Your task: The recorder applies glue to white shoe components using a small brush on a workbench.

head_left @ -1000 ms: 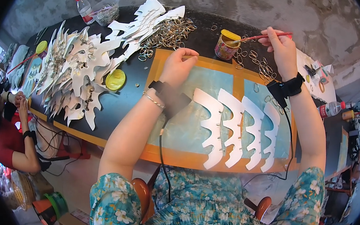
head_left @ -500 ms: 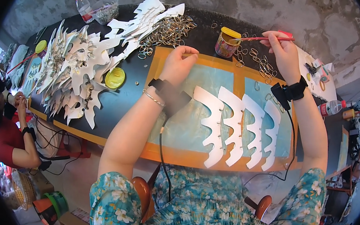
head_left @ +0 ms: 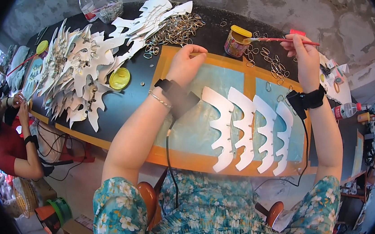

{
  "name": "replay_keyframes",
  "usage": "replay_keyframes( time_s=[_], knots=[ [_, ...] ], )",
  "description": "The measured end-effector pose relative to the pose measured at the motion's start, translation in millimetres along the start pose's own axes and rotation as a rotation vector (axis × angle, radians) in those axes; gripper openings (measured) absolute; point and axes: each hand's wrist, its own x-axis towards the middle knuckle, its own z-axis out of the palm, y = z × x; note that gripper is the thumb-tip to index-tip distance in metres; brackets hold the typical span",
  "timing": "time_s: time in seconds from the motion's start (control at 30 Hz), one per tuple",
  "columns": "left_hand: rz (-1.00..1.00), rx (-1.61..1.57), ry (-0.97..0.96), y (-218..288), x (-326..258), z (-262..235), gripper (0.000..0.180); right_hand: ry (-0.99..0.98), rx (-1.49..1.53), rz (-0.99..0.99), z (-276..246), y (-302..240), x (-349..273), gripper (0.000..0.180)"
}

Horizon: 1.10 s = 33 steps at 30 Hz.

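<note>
My right hand grips a thin red-handled brush near the back of its handle. The brush's tip is at the rim of a small open can with a yellow top edge. My left hand is loosely closed over the far edge of the work mat, fingers curled toward the thumb; nothing shows in it. Four would be too exact: several white, curved, scalloped strips lie side by side on the blue mat, below my hands.
Metal rings lie heaped at the back and scattered right of the can. White jagged pieces are piled at left, beside a yellow lid. A bottle and clear tub stand behind. A co-worker sits at far left.
My right hand has moved right and slightly nearer, drawing the brush out toward the can's rim. My left hand has barely moved.
</note>
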Motion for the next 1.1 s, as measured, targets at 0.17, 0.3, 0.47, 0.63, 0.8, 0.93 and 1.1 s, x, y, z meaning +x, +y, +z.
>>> replay_keyframes(
  time_s=[0.17, 0.3, 0.47, 0.63, 0.8, 0.93, 1.1],
  knots=[
    [0.060, 0.000, 0.020, -9.4, 3.1, 1.1, 0.020, 0.084, 0.263, 0.209, -8.8, 19.1, 6.1, 0.034],
    [0.038, -0.047, -0.007, -12.0, 9.0, -0.8, 0.020, 0.071, 0.377, 0.291, -12.7, 32.5, 7.4, 0.034],
    [0.047, -0.015, -0.021, -12.5, 11.8, -0.5, 0.023, 0.075, 0.429, 0.322, -10.2, 40.7, 4.5, 0.032],
    [0.023, -0.038, -0.006, -13.7, 10.2, -2.4, 0.022, 0.094, 0.409, 0.308, -3.9, 40.2, -0.5, 0.030],
    [0.005, -0.021, 0.003, -12.3, 9.5, -2.8, 0.023, 0.109, 0.329, 0.212, 1.3, 33.8, -7.7, 0.022],
    [0.002, -0.025, -0.001, -12.6, 10.2, -2.5, 0.023, 0.100, 0.314, 0.171, 2.8, 31.7, -11.3, 0.019],
    [0.020, -0.018, 0.001, -13.5, 10.2, -2.5, 0.022, 0.036, 0.127, 0.035, 5.1, 25.4, -20.7, 0.019]
  ],
)
